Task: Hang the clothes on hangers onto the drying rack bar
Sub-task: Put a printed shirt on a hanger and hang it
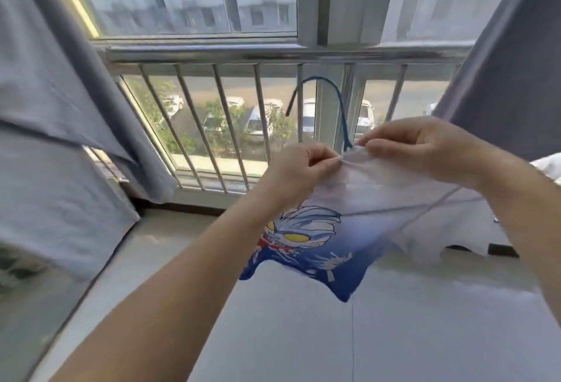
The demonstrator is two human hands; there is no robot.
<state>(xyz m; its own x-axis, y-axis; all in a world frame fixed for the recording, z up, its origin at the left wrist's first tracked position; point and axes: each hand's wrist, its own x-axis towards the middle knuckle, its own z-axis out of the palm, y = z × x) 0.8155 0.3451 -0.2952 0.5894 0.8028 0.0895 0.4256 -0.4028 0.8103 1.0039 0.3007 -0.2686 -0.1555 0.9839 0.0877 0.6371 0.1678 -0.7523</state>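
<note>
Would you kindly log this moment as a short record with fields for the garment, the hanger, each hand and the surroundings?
garment: white and blue child's shirt with a cartoon hero print, held up by its neck
hanger: blue hanger hook sticking up out of the neck opening, not on any bar in view
left hand: left hand in a pinch grip on the neckline fabric
right hand: right hand in a pinch grip on the neckline beside the hook
surroundings: window railing ahead; grey clothes hanging left and right
</note>
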